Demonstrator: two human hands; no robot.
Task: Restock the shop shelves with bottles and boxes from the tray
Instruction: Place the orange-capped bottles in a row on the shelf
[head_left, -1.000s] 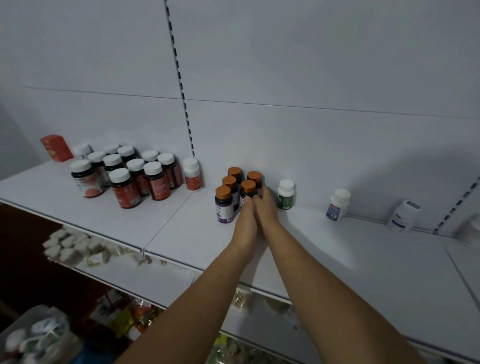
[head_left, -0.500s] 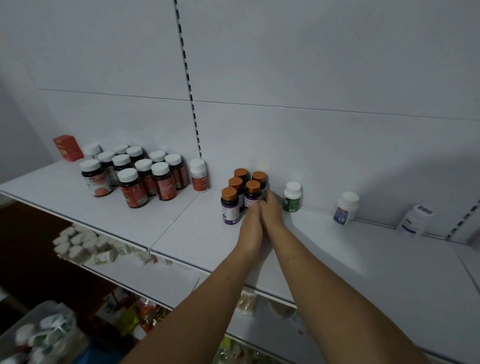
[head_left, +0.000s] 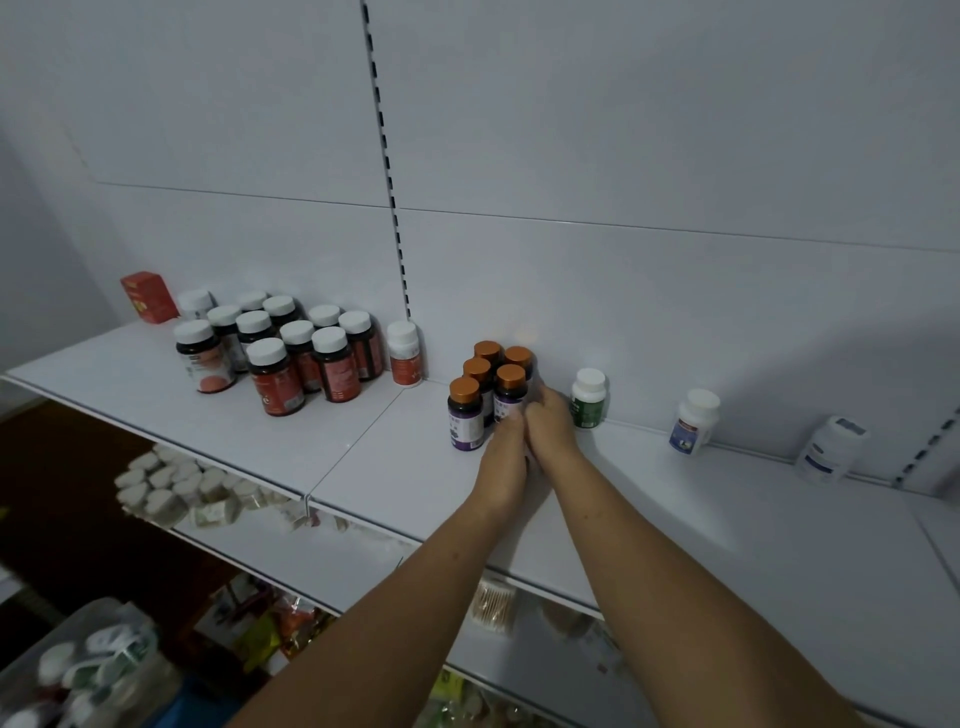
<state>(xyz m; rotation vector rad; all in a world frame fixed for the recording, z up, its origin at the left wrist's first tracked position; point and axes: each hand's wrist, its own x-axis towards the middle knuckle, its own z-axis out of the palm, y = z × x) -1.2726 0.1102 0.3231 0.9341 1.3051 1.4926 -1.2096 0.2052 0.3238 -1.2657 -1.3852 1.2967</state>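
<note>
One view only, worn on the head, looking forward and slightly down across the white shelf (head_left: 675, 519) toward the back panel (head_left: 623, 156). It's close in, at arm's reach: both forearms run up from the bottom edge to the left hand (head_left: 501, 462) and right hand (head_left: 550, 426), with the orange-capped bottles (head_left: 488, 384) near centre. It's a wide lens, and a lower shelf (head_left: 322, 551) peeks in beneath, bottom left.
</note>
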